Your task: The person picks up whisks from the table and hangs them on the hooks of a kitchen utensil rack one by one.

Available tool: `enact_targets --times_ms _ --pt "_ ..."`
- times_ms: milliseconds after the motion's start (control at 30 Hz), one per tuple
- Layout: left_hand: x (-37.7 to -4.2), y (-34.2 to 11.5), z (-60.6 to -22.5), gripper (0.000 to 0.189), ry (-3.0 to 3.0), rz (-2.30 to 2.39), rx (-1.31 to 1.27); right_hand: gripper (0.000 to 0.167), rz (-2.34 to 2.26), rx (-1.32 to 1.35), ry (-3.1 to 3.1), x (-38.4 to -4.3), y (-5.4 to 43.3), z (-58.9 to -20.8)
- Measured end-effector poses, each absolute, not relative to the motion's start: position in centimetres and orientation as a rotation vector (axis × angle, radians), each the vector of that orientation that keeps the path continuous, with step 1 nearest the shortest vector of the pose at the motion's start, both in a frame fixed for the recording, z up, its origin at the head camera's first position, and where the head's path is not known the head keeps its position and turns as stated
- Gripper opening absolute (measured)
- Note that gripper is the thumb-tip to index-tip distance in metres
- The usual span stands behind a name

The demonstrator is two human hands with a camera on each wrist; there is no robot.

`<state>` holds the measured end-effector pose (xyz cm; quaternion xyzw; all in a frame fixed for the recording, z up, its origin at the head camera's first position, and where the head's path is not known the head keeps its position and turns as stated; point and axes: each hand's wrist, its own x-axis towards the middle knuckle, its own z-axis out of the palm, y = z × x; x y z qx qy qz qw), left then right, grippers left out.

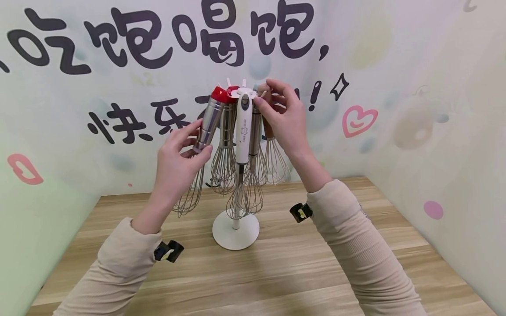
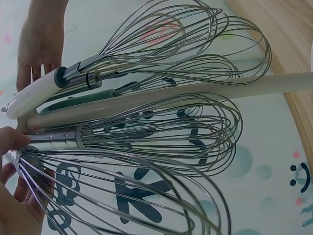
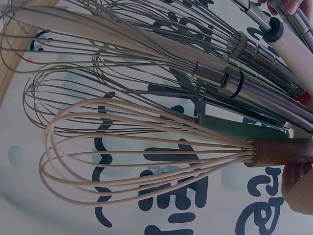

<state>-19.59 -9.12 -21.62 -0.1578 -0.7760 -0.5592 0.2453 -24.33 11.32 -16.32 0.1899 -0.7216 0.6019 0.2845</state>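
Observation:
My left hand grips a steel-handled whisk with a red end, tilted at the left side of a white whisk stand. Its wire loops fan out large in the left wrist view. At the stand's top right, my right hand holds the upper end of a whisk with a wooden handle and pale loops. Part of that handle lies hidden behind the fingers. Between the hands hang a white-handled whisk, another red-ended steel whisk and a slim steel-handled whisk.
A green-handled whisk hangs among the others at the rear. White hooks stick out around the stand's top. The stand's round base rests on a wood-grain table, with a printed wall close behind.

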Motion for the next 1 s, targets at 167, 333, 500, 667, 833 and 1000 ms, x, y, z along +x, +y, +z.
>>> enact_targets --times_ms 167,333,500,667,833,1000 --pt "-19.58 -9.00 -21.47 0.052 -2.113 -1.542 -0.422 0.045 1.611 0.500 -1.935 -24.27 11.28 -16.30" --pt "-19.60 -8.92 -21.38 0.052 -2.110 -1.542 -0.420 0.045 1.604 0.498 -1.941 -24.12 11.25 -16.28" --pt "-19.63 -8.89 -21.40 0.052 -2.106 -1.541 -0.425 0.046 1.603 0.505 -1.933 -24.14 11.29 -16.33" --pt "-19.61 -8.81 -21.37 0.052 -2.108 -1.528 -0.434 0.046 1.597 0.507 -1.932 -24.24 11.38 -16.41" --pt "-19.61 -8.80 -21.35 0.052 -2.110 -1.527 -0.433 0.046 1.594 0.496 -1.939 -24.22 11.37 -16.39" --pt "-19.59 -8.80 -21.28 0.051 -2.108 -1.524 -0.432 0.045 1.608 0.482 -1.943 -24.17 11.36 -16.32"
